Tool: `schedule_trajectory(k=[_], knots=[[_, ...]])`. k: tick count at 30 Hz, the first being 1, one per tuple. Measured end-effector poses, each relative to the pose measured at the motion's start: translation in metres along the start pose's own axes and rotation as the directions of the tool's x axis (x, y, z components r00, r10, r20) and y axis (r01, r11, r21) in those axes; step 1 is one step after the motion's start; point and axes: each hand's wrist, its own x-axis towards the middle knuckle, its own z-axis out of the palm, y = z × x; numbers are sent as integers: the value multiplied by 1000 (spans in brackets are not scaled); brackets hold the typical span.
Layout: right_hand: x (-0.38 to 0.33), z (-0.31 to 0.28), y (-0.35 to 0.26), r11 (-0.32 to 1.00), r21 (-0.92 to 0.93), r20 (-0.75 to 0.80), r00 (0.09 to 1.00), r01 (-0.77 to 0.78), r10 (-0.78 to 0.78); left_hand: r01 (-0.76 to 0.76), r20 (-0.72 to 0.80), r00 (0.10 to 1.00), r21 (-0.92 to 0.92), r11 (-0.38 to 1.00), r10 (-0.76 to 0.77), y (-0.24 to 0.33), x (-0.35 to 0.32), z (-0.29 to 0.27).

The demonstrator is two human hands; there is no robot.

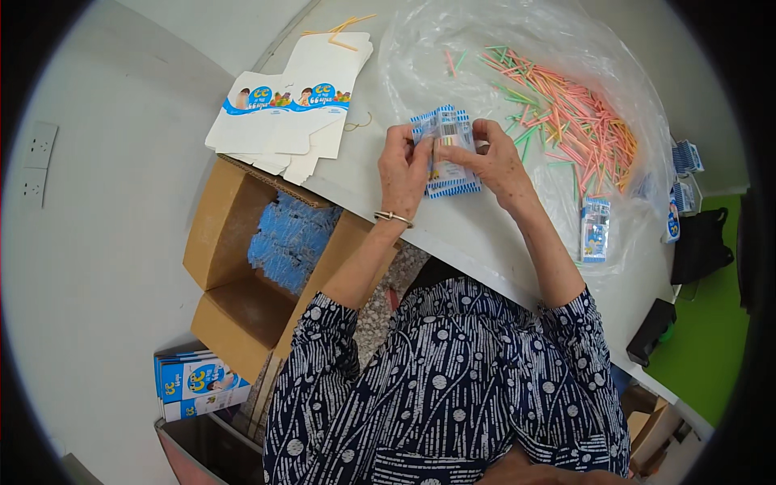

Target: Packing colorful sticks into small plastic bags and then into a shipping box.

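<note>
My left hand (402, 166) and my right hand (495, 158) both grip a small stack of clear, blue-edged packets (447, 153) over the white table (380, 202). The left fingers pinch the packets' left edge and the right fingers hold the upper right edge. A metal bangle (393, 217) sits on my left wrist. A heap of thin pink, orange and green sticks (566, 109) lies on a clear plastic sheet (453, 48) to the right of my hands.
Flattened white-and-blue cartons (291, 101) lie at the table's left end. An open cardboard box (242, 267) with blue packets stands on the floor below. Filled packets (596, 229) lie at the right. Printed boxes (198, 386) sit at lower left.
</note>
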Motion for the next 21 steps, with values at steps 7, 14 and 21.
schedule_trajectory(k=[7,14,21], knots=[[-24,3,11,941,286,34,979,181,-199,-51,20,999,62,997,50,14,-12,-2],[-58,-14,34,926,125,2,933,356,-359,39,421,906,-152,988,29,37,-26,-18],[-64,-24,53,958,22,114,952,285,-285,1,559,829,1,1000,-1,24,-42,-18]])
